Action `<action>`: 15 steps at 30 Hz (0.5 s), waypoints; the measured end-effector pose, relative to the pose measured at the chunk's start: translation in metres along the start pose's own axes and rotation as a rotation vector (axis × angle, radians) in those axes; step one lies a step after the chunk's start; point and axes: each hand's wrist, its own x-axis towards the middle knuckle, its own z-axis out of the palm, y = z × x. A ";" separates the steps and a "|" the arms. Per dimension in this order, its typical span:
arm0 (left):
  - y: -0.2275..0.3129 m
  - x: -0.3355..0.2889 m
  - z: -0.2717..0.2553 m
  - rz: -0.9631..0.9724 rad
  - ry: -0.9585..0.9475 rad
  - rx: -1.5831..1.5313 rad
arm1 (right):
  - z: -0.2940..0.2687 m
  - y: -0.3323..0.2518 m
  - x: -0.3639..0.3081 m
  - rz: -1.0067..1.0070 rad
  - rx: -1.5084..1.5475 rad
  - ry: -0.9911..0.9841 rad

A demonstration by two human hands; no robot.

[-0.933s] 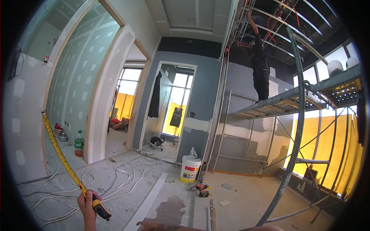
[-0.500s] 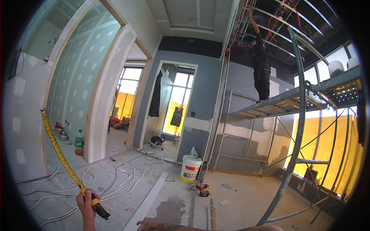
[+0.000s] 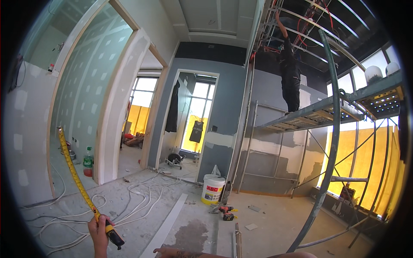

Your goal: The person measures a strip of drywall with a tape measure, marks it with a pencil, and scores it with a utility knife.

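Note:
My left hand (image 3: 99, 230) grips a yellow-and-black tape measure (image 3: 78, 178) by its case. Its yellow blade stretches up and to the left, with the tip in front of the doorway to the green-boarded room. At the lower edge my right hand (image 3: 161, 252) shows only in part, its forearm lying across from the right. Most of its fingers are cut off, so what it may hold is hidden. Nearest to it, a long white strip (image 3: 168, 221) lies on the concrete floor.
White cables (image 3: 144, 198) loop over the floor. A white bucket (image 3: 213, 189) stands near an orange-and-black cordless drill (image 3: 226, 210). At right rises a scaffold (image 3: 334, 129), with another person (image 3: 291, 77) on its platform reaching overhead. A green bottle (image 3: 87, 161) stands by the left doorway.
The tape blade's tip has swung right and slightly down, from the door frame's edge to in front of the opening. My right hand has dropped slightly toward the lower edge.

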 end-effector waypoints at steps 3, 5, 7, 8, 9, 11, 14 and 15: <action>0.000 0.001 0.003 0.001 -0.015 0.024 | -0.001 0.004 0.003 0.003 -0.065 0.012; 0.000 0.001 0.003 0.011 -0.014 0.024 | 0.000 0.005 0.003 -0.018 -0.075 0.028; -0.002 0.001 0.001 0.019 -0.008 0.030 | 0.001 0.001 0.003 -0.017 -0.060 0.012; -0.001 0.001 0.002 0.016 -0.011 0.034 | 0.001 0.004 0.003 -0.013 -0.044 0.005; -0.001 0.001 0.004 0.013 -0.013 0.040 | 0.002 0.005 0.004 -0.014 -0.042 0.005; -0.002 0.000 0.004 0.010 -0.013 0.040 | 0.004 0.009 0.008 -0.032 -0.050 0.028; -0.001 -0.001 0.003 0.011 -0.013 0.040 | 0.008 0.020 0.014 -0.052 -0.037 0.042; -0.001 -0.001 0.004 0.014 -0.016 0.045 | 0.009 0.024 0.017 -0.052 -0.036 0.044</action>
